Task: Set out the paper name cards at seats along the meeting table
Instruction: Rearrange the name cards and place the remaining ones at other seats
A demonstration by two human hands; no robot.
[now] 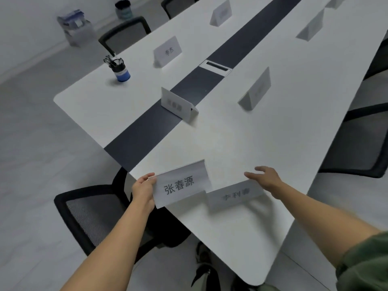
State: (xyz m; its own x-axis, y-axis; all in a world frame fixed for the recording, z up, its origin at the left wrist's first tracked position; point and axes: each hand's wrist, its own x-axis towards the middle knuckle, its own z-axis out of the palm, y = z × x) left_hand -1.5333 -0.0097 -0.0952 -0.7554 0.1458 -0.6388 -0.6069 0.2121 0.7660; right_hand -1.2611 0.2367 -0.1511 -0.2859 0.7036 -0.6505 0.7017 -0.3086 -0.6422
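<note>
My left hand (144,189) pinches the left edge of a folded white name card (180,183) with black characters, held just above the near end of the white meeting table (231,143). A second name card (235,195) stands on the table right beside it. Over the top right edge of that card my right hand (265,178) hovers with its fingers spread; whether it touches the card I cannot tell. Further name cards stand along the table: one on the dark centre strip (178,105), one on the right side (257,90), one on the left side (168,51), and others farther back.
A blue pen cup (119,69) stands near the table's left corner. Black mesh chairs stand at the near end (90,215), on the right (361,141) and along the left (126,34). A cable hatch (216,67) sits in the dark strip. A box (73,26) and a bin (123,9) stand on the floor.
</note>
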